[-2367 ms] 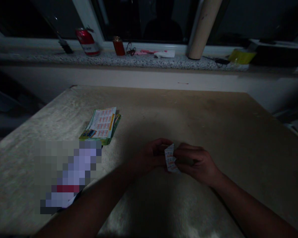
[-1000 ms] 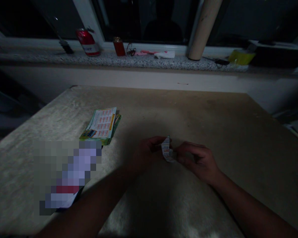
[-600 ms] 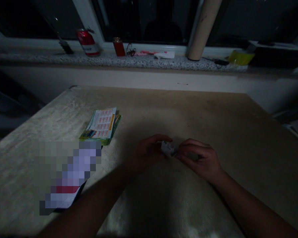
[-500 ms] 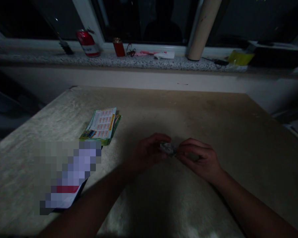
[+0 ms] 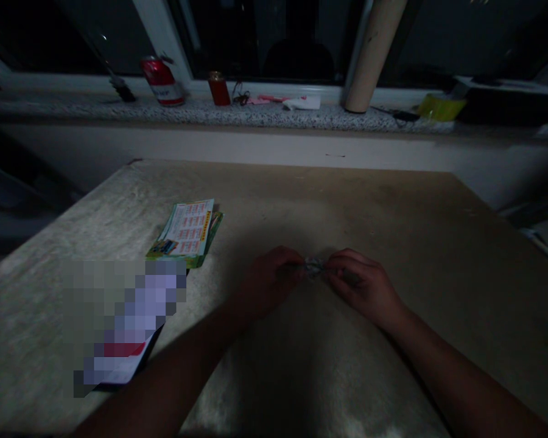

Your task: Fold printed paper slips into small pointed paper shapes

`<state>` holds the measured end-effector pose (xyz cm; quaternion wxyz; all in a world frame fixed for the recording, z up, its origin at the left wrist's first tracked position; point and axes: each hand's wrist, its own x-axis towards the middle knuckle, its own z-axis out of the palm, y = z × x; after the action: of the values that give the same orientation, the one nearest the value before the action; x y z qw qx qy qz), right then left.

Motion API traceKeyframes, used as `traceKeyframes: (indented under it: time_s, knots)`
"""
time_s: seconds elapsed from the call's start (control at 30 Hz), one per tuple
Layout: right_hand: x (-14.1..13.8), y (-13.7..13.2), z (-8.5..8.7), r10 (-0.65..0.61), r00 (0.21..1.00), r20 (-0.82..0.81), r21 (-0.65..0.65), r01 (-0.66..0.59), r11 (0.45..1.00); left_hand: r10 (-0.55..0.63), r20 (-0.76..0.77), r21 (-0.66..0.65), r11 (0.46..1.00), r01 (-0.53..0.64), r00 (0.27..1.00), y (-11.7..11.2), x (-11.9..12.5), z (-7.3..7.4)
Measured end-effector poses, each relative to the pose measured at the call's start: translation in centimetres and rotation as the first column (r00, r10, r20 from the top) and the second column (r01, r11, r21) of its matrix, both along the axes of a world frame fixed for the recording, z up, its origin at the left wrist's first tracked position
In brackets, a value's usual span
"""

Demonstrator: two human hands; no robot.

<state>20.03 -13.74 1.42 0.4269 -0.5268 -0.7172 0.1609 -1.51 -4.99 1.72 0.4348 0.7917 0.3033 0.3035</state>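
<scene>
Between my two hands is a small grey crumpled bundle [image 5: 313, 266]; the dim light hides whether it is cord, wire or thin film. My left hand [image 5: 271, 280] pinches its left side, fingers closed. On the right side, the thumb and fingertips of my right hand [image 5: 358, 280] grip its other end. Both hands are over the middle of the table [image 5: 347, 207]. Left of them lies a stack of printed cards [image 5: 187, 228], the top one bearing rows of orange print. Nearer me is a tablet or phone [image 5: 132, 340] with a lit, pixelated screen, partly behind my left forearm.
Beyond the table runs a speckled stone windowsill [image 5: 192, 115]. On it stand a red can [image 5: 162, 82], a small red-orange jar [image 5: 218, 89], a tall cardboard tube [image 5: 372, 58], a crumpled white paper [image 5: 302, 102] and a yellow item [image 5: 441, 107].
My left hand's fingers have closed in on the bundle, which now looks flatter and more stretched between both hands. My right hand has shifted slightly left.
</scene>
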Motion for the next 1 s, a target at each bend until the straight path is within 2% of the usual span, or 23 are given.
traceKeyframes:
  time_s: [0.1, 0.3, 0.63, 0.87, 1.0]
  knots:
    - [0.08, 0.36, -0.31, -0.012, 1.0, 0.029, -0.063, 0.014, 0.998, -0.004, -0.075, 0.084, 0.996, 0.01, 0.997, 0.07, 0.21, -0.37]
    - [-0.04, 0.66, -0.38, -0.042, 0.998, 0.052, -0.119, 0.048, 0.992, 0.004, -0.188, 0.156, 0.987, 0.026, 0.982, -0.01, 0.27, -0.57]
    - [0.0, 0.33, -0.17, -0.113, 0.993, 0.037, -0.126, 0.117, 0.985, 0.084, -0.169, 0.188, 0.981, -0.051, 0.982, 0.09, 0.04, -0.56]
    - [-0.12, 0.31, -0.02, -0.102, 0.995, 0.008, -0.119, 0.102, 0.988, 0.108, -0.187, 0.21, 0.975, -0.068, 0.976, -0.49, 0.31, -0.52]
    - [-0.12, 0.22, -0.09, -0.124, 0.992, -0.008, -0.126, 0.122, 0.985, 0.103, -0.159, 0.157, 0.984, -0.078, 0.982, -0.76, 0.32, -0.34]
